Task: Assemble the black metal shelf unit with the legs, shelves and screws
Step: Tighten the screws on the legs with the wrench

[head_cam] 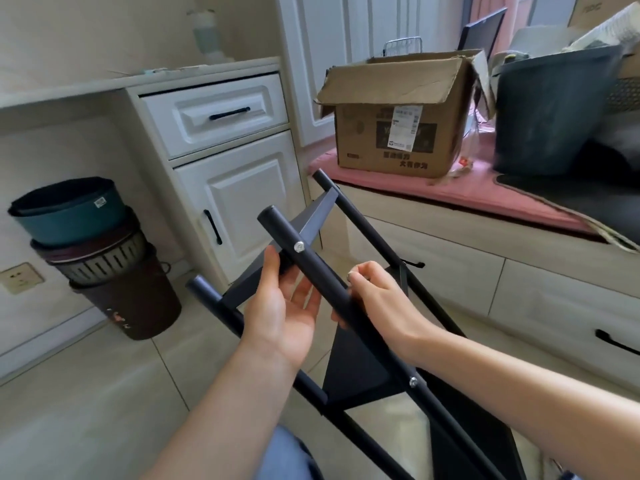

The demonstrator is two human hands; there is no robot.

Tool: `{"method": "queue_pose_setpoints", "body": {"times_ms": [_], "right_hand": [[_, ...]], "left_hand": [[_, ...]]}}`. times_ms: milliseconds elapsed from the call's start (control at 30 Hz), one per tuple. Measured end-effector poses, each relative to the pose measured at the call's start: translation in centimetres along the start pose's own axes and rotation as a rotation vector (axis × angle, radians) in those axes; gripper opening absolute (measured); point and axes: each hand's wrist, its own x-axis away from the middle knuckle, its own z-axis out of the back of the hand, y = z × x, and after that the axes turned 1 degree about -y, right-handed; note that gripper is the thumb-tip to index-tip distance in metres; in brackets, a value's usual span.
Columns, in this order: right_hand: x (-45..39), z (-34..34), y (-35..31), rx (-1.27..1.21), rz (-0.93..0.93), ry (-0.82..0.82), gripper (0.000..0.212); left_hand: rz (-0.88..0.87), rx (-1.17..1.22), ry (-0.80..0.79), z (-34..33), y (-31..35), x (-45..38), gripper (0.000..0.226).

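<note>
**Legs on, screws being checked**

Head view: assembly looks well along. You have the shelf unit (349, 327) tipped over in front of you, above the tiled floor (86, 393), its round black legs running diagonally across the frame. The near leg (322, 271) already carries two silver screws: an upper screw (298, 247) beside the top shelf (311, 220) and a lower screw (412, 381) where the second shelf (356, 372) meets the tube. Two more legs show, one at the left (214, 299) and one at the back (349, 206).

Your left hand (284, 313) lies palm up under the near leg, fingers straight and relaxed, cradling the tube rather than closing a grip on it. Your right hand (374, 296) curls over the same leg from the other side, thumb and forefinger pinched together near the tube; whether a small part sits between them is too small to tell.

My judgement: you are seating or checking fasteners on this leg. The next move calls for steadying the tube with the left hand while the right works a screw square to its hole, without letting the frame roll.

Legs are smooth, matte, painted metal tubes with rounded caps; shelves are flat, thin, dark sheet with sharp corners; screw heads are bright and small. Painted tube will slide easily in a loose palm.

A cardboard box (398, 116) sits on the pink cushion (485, 199) behind, and stacked bins (100, 251) stand left.
</note>
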Motion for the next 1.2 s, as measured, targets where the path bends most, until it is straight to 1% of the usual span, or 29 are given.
{"method": "queue_pose_setpoints", "body": {"times_ms": [67, 133, 233, 300, 400, 500, 633, 800, 833, 933, 1000, 1133, 1200], "right_hand": [[-0.6, -0.9, 0.6, 0.065, 0.013, 0.03, 0.02], [-1.3, -1.9, 1.4, 0.123, 0.005, 0.052, 0.018], [-2.3, -2.9, 2.6, 0.194, -0.032, 0.049, 0.018], [-3.0, -2.9, 3.3, 0.222, -0.053, 0.036, 0.018], [-3.8, -2.9, 4.4, 0.272, -0.059, 0.028, 0.016], [-4.6, -3.1, 5.5, 0.344, -0.075, -0.005, 0.014], [-6.0, -3.8, 7.2, 0.358, -0.125, -0.057, 0.015], [-8.0, -4.9, 10.3, 0.385, -0.14, -0.115, 0.014], [-8.3, -5.1, 11.0, 0.389, -0.145, -0.125, 0.014], [-9.0, -5.2, 12.8, 0.4, -0.139, -0.147, 0.013], [-9.4, -5.2, 13.9, 0.408, -0.133, -0.156, 0.013], [-10.1, -4.9, 15.8, 0.418, -0.15, -0.177, 0.016], [-10.5, -4.8, 16.4, 0.407, -0.157, -0.185, 0.017]], "left_hand": [[0.015, 0.022, 0.041, 0.7, 0.3, -0.8, 0.031], [0.021, 0.065, 0.115, 1.6, 0.4, -2.0, 0.029], [0.055, 0.13, 0.209, 2.9, 0.2, -3.8, 0.022], [0.083, 0.146, 0.24, 3.9, -0.2, -5.0, 0.023], [0.126, 0.118, 0.275, 5.8, -0.9, -6.8, 0.036], [0.125, 0.111, 0.294, 8.2, -1.6, -8.4, 0.053], [0.167, 0.06, 0.295, 11.3, -2.7, -9.6, 0.039], [0.101, -0.041, 0.35, 14.5, -4.4, -11.4, 0.025], [0.087, -0.073, 0.341, 15.1, -4.7, -11.7, 0.026], [0.039, -0.186, 0.241, 16.6, -5.9, -12.6, 0.031], [0.008, -0.238, 0.2, 17.3, -6.7, -13.4, 0.03], [-0.033, -0.287, 0.187, 17.9, -8.0, -14.9, 0.039], [-0.035, -0.285, 0.2, 18.4, -8.7, -15.7, 0.04]]}}
